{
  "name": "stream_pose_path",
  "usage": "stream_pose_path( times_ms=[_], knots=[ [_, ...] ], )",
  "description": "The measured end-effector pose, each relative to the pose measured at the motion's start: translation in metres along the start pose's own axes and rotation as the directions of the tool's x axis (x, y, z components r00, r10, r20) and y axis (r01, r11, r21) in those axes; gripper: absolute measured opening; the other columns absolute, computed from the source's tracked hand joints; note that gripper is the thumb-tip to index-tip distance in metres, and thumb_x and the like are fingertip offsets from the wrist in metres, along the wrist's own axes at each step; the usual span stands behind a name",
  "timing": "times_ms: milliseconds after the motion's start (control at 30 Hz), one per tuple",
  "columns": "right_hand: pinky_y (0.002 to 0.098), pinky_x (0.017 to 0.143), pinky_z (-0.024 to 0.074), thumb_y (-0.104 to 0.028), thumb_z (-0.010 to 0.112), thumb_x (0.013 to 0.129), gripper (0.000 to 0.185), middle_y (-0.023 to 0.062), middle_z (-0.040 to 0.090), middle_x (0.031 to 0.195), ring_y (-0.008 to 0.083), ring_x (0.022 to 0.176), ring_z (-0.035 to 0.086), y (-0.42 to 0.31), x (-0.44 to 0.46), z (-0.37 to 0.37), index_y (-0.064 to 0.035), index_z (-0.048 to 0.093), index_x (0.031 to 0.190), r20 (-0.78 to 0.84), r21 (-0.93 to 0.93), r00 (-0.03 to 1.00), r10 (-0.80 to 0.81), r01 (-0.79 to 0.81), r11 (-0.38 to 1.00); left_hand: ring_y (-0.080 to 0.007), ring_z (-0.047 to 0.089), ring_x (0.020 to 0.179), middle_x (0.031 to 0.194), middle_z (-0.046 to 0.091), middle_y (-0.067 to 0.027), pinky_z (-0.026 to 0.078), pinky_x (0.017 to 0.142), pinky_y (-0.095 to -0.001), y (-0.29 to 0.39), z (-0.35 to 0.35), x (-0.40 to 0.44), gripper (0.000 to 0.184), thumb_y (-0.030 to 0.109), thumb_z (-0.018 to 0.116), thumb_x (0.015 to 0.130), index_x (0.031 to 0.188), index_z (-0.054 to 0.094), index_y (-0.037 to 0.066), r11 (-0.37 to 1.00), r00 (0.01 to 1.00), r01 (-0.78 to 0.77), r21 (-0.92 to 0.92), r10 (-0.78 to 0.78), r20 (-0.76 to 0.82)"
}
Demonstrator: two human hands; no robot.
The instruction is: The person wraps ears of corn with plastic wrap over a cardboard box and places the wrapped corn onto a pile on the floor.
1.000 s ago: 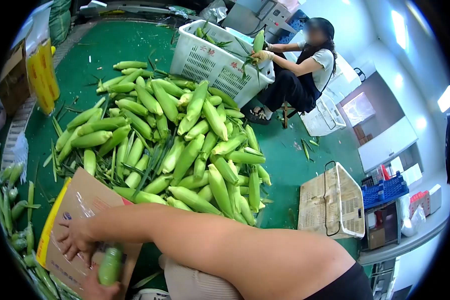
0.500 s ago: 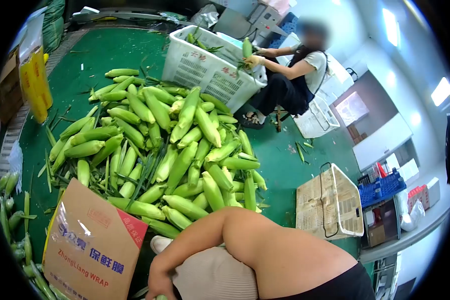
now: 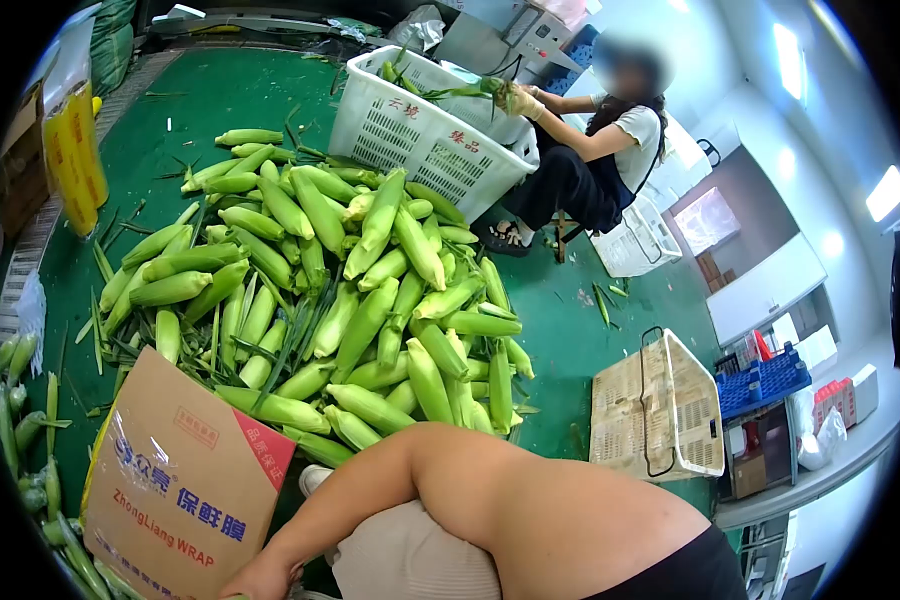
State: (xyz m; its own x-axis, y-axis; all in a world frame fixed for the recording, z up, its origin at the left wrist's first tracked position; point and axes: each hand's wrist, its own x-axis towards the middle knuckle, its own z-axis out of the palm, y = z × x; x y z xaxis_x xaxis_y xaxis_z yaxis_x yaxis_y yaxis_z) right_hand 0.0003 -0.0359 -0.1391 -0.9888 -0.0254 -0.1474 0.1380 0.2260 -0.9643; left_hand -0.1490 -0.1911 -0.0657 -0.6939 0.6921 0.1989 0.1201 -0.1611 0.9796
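Note:
My right hand [image 3: 258,580] is at the bottom edge, by the lower right corner of a cardboard box [image 3: 185,470] with blue and red print. Its fingers are mostly cut off by the frame, and a sliver of something green shows beside them. What it holds, if anything, cannot be made out. My left hand is out of view. Beyond the box, a large heap of green corn ears [image 3: 365,320] lies on the floor.
A person [image 3: 610,140] sits behind a white crate [image 3: 430,135], gloved hands on green husks. An off-white crate [image 3: 660,405] stands to the right, with a blue crate [image 3: 765,380] beyond. Wrapped corn [image 3: 65,540] lies at the left edge. Yellow packaging [image 3: 73,160] stands upper left.
My right hand has left the box top and moved down and right to the bottom edge. My left hand and its wrapped corn have gone out of view. The box's print is uncovered.

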Motion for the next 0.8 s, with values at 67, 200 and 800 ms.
stream_pose_path(
  times_ms=[67, 200, 800],
  knots=[
    [0.0414, 0.081, 0.0542, -0.035, 0.077, 0.088, 0.033, 0.0098, 0.074, 0.099, 0.0253, 0.092, 0.069, 0.0, -0.007, -0.003, -0.0086, 0.071, 0.106, 0.091, 0.133, 0.992, 0.086, -0.098, 0.986, -0.0355, 0.065, 0.118, 0.135, 0.065, -0.0211, 0.054, 0.102, -0.0471, -0.047, -0.037, -0.018, 0.054, 0.041, 0.059, 0.105, 0.142, 0.056, 0.002, 0.991, 0.994, 0.111, -0.073, -0.109, 0.032],
    [0.0401, 0.079, 0.0544, -0.033, 0.078, 0.087, 0.029, 0.009, 0.074, 0.099, 0.0239, 0.09, 0.069, -0.007, -0.031, -0.014, -0.0093, 0.073, 0.103, 0.219, 0.368, 0.954, 0.205, -0.276, 0.888, -0.0347, 0.065, 0.116, 0.133, 0.065, -0.0205, 0.055, 0.101, -0.0467, -0.028, -0.015, -0.003, 0.053, 0.04, 0.061, 0.103, 0.14, 0.057, 0.002, 0.971, 0.978, 0.209, -0.115, -0.21, 0.006],
    [0.0348, 0.073, 0.0555, -0.022, 0.083, 0.082, 0.014, 0.0057, 0.077, 0.095, 0.0184, 0.083, 0.071, -0.272, -0.209, -0.149, -0.012, 0.079, 0.092, 0.432, 0.819, 0.669, 0.605, -0.571, 0.047, -0.0307, 0.068, 0.107, 0.123, 0.067, -0.0174, 0.056, 0.095, -0.0448, -0.032, 0.006, 0.0, 0.049, 0.033, 0.07, 0.095, 0.131, 0.059, 0.003, 0.943, 0.958, 0.286, -0.172, -0.275, 0.087]
  ],
)
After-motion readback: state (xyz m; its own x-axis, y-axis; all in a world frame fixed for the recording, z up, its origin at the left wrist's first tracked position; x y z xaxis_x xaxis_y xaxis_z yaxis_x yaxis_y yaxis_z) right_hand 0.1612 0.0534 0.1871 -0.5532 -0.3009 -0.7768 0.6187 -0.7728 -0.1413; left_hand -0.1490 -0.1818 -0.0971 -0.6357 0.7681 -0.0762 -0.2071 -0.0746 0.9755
